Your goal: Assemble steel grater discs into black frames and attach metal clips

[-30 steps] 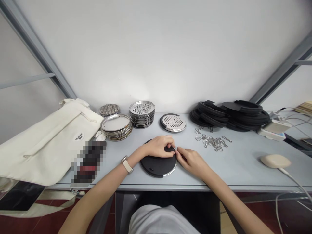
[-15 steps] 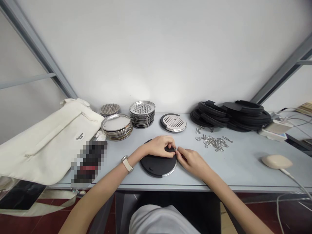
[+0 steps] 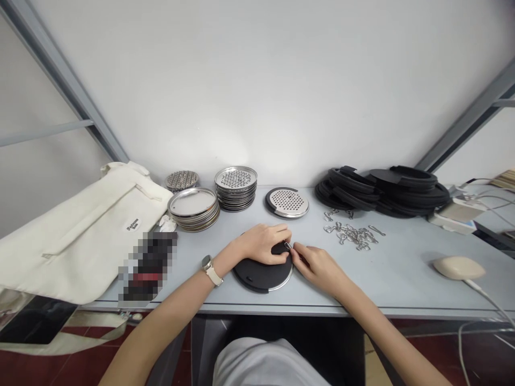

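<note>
A round black disc (image 3: 263,276) with a silver rim along its right side lies flat near the desk's front edge. My left hand (image 3: 265,244) lies over its upper part with curled fingers, steadying it. At the disc's upper right edge my right hand (image 3: 316,265) pinches a small metal wire clip (image 3: 288,245), which touches the disc or nearly so. Fingers hide part of the clip. More clips (image 3: 354,235) lie loose in a heap to the right. Behind my hands sits a perforated metal disc (image 3: 288,202) in a partial black rim.
Stacks of grater plates (image 3: 235,187) and plain metal discs (image 3: 193,210) stand at the back left. Black rims and discs (image 3: 406,193) are piled at the back right. A cream bag (image 3: 96,236) covers the left end; a corded beige device (image 3: 458,266) lies at the right.
The clip in my right fingers has turned and now shows its loop. My left fingers have shifted slightly, uncovering more of it. The disc has stayed in place.
</note>
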Demonstrator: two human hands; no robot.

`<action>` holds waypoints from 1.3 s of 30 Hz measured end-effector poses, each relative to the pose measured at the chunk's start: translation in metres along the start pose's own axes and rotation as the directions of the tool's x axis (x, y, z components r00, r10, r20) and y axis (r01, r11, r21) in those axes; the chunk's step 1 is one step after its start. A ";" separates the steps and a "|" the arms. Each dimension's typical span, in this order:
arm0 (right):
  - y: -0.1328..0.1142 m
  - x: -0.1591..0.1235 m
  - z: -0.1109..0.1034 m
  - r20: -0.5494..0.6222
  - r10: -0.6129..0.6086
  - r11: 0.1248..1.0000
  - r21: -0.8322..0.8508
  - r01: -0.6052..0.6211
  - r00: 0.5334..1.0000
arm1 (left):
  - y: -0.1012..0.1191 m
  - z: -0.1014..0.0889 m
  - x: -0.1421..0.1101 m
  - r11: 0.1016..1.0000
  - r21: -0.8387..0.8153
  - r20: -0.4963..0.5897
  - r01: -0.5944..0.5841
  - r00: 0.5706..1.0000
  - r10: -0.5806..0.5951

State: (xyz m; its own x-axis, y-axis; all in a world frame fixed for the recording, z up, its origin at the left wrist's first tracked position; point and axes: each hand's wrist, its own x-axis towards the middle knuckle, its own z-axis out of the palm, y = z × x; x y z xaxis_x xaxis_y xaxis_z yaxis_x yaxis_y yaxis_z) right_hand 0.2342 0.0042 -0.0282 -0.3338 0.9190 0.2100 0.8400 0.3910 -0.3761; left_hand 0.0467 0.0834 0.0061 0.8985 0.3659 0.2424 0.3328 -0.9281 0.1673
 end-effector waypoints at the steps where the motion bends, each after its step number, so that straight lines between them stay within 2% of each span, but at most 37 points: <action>1: 0.000 0.000 0.000 -0.002 0.002 1.000 -0.004 -0.002 1.000 | 0.000 0.000 0.000 1.000 -0.006 0.001 0.005 1.000 -0.005; 15: 0.000 0.000 0.000 0.008 0.015 1.000 -0.006 -0.015 1.000 | 0.000 0.002 0.000 0.997 -0.070 -0.027 0.015 0.999 -0.017; 39: -0.002 0.001 0.001 0.006 0.022 0.999 -0.044 -0.022 1.000 | 0.001 0.003 0.001 0.996 -0.088 -0.028 0.033 0.999 -0.036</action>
State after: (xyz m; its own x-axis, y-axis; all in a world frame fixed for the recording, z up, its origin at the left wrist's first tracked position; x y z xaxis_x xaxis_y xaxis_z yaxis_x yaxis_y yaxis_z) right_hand 0.2320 0.0048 -0.0280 -0.3179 0.9276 0.1964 0.8651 0.3685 -0.3403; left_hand 0.0483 0.0828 0.0038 0.8775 0.4007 0.2634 0.3359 -0.9057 0.2588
